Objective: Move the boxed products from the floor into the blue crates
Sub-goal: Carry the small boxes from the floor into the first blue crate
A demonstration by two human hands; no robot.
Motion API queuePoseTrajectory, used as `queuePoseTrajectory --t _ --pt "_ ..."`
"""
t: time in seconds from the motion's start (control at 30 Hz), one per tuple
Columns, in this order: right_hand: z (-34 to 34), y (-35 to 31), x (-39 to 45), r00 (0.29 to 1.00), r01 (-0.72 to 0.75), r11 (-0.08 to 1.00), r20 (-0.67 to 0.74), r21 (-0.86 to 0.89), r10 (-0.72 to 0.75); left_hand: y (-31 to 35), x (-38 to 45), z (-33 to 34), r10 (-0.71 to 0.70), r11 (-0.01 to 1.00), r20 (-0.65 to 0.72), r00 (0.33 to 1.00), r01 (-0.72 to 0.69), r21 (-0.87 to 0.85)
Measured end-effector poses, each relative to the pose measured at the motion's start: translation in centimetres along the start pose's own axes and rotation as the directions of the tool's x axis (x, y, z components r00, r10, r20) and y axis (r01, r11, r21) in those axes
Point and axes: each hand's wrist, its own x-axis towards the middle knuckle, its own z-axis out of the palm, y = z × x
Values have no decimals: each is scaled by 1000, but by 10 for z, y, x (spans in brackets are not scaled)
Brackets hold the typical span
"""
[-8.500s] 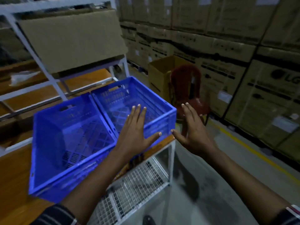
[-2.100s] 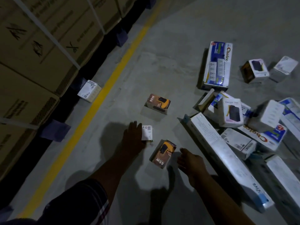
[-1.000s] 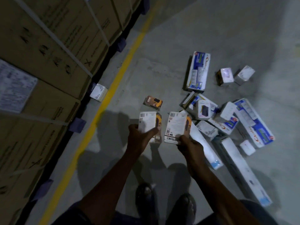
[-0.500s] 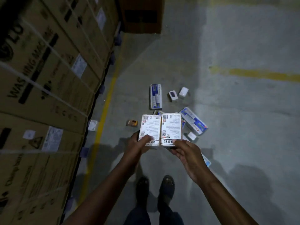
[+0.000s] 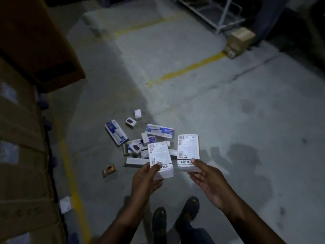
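Note:
My left hand (image 5: 146, 180) grips a small white product box (image 5: 160, 160) by its lower end, label side up. My right hand (image 5: 207, 178) holds a second white box (image 5: 188, 150) the same way, slightly higher and to the right. Both boxes are up in the air in front of me. Below them on the concrete floor lies a pile of boxed products (image 5: 139, 143), white and blue, with a long blue one (image 5: 115, 132) at its left and another (image 5: 160, 131) at the top right. A small orange box (image 5: 109, 170) lies apart. No blue crate is in view.
Tall stacked brown cartons (image 5: 22, 155) wall off the left side, beside a yellow floor line (image 5: 72, 182). A small white box (image 5: 65, 204) sits at their foot. A metal rack (image 5: 211, 13) and a brown carton (image 5: 240, 41) stand at the far right. My feet (image 5: 175, 215) are below.
I have stood up and turned away from the pile. The two boxes, side by side half a second ago, are now apart, the right one higher.

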Motion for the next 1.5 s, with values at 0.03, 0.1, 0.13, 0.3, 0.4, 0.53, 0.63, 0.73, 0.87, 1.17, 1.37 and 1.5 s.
queuePoseTrajectory --t 0.03,0.1,0.13,0.3,0.4,0.53,0.63,0.73,0.87,1.17,1.37,1.5 --pt "-11 3 -9 999 5 999 -34 53 -3 -3 -4 7 -16 1000 26 1000 16 9" --pt "-34 10 -27 995 32 988 -99 149 -17 -8 -13 25 -34 999 78 996 32 31" --pt "-47 13 -35 991 50 981 -130 186 -26 -12 -17 34 -41 998 98 994 37 48" --pt "-116 35 -78 968 125 942 -248 311 -47 -31 -38 94 -120 981 227 967 80 175" --pt "-167 50 -109 949 165 890 -315 426 -25 -51 -57 137 -158 965 294 943 84 249" --pt "-243 79 -157 910 258 787 -415 560 -3 -95 -99 203 -212 916 405 889 36 400" --pt "-307 106 -198 884 312 730 -468 608 11 -143 -143 254 -259 864 471 843 -15 503" --pt "-362 134 -235 855 353 696 -518 625 33 -187 -184 294 -340 816 500 796 -15 578" --pt "-448 174 -294 787 450 615 -613 647 68 -260 -252 355 -421 751 521 742 -37 659" --pt "-582 223 -400 606 668 442 -782 599 145 -391 -367 468 -579 616 590 562 -172 769" --pt "-667 234 -434 542 737 330 -808 589 230 -461 -404 555 -719 506 517 465 -159 848" --pt "-734 233 -449 502 781 252 -815 571 290 -508 -425 629 -783 457 490 384 -179 871"
